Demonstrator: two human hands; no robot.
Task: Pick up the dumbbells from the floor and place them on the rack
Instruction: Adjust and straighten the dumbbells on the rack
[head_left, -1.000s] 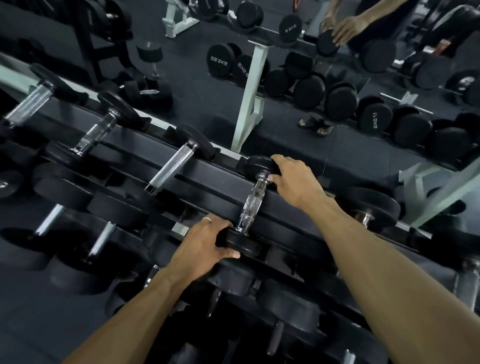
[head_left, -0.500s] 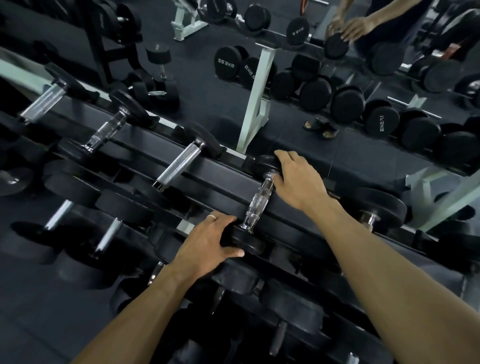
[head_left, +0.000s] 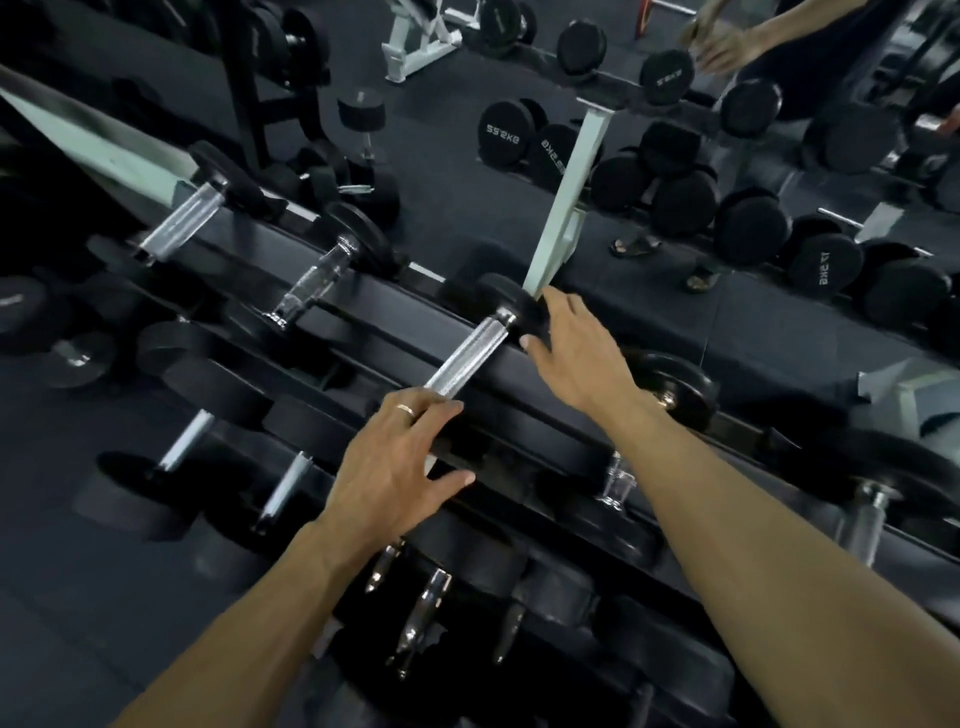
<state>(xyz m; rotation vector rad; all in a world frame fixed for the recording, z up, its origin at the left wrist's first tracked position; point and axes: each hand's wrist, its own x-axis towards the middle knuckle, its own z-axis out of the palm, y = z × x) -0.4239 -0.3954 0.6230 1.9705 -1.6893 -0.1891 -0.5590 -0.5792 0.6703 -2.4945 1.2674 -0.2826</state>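
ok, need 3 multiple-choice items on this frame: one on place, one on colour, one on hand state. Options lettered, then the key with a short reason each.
1. Where does the dumbbell between the hands lie?
A. on the floor
B. on the top tier of the dumbbell rack
C. lifted clear of the rack

2. What colour is the ring on the left hand?
A. gold
B. black
C. red

3. What is the right hand doing?
A. gripping the knurled handle
B. hanging clear of everything
C. fingers nearly straight at the dumbbell's far head

Key:
1 B, both heads sit on the rack's upper rails in line with the neighbouring dumbbells.
2 A, the band shows gold on a finger.
3 C, the fingers lie extended against the far black head and do not wrap the handle.
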